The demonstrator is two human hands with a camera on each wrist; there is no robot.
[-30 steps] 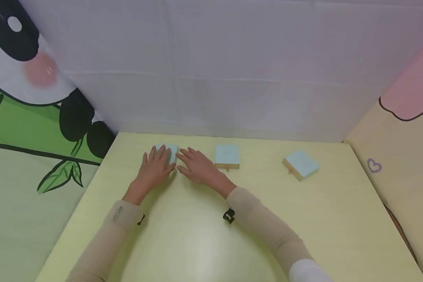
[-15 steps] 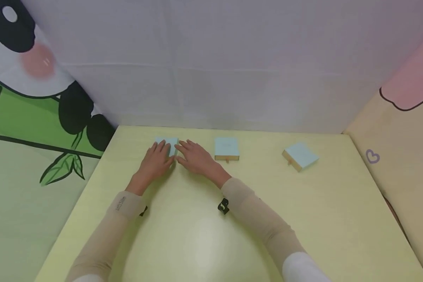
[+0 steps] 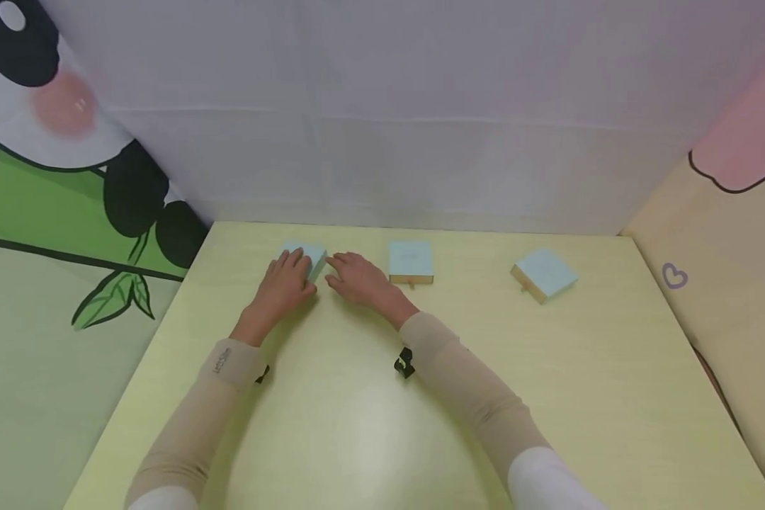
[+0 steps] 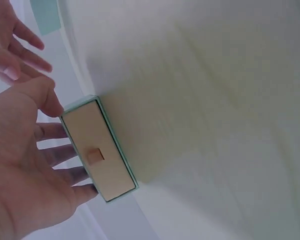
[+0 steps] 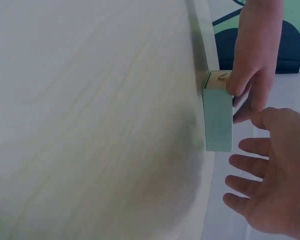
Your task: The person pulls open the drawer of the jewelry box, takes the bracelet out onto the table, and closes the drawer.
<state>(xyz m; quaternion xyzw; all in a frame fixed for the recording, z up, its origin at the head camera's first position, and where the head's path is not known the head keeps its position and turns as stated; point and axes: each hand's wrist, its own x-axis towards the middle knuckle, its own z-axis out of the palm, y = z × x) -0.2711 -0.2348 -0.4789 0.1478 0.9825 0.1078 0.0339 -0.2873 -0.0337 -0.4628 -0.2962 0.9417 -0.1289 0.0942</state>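
- Beige sleeves reach in from the near side over the pale tabletop.
- Left hand: fingers spread over the top of the left box, thumb tip at its near right corner.
- Right hand: fingers extended, slightly spread, just right of that box; contact unclear.
- Right box: angled, well apart.
- Middle box: squared to the far edge, tab facing near.
- Pale backdrop farthest.
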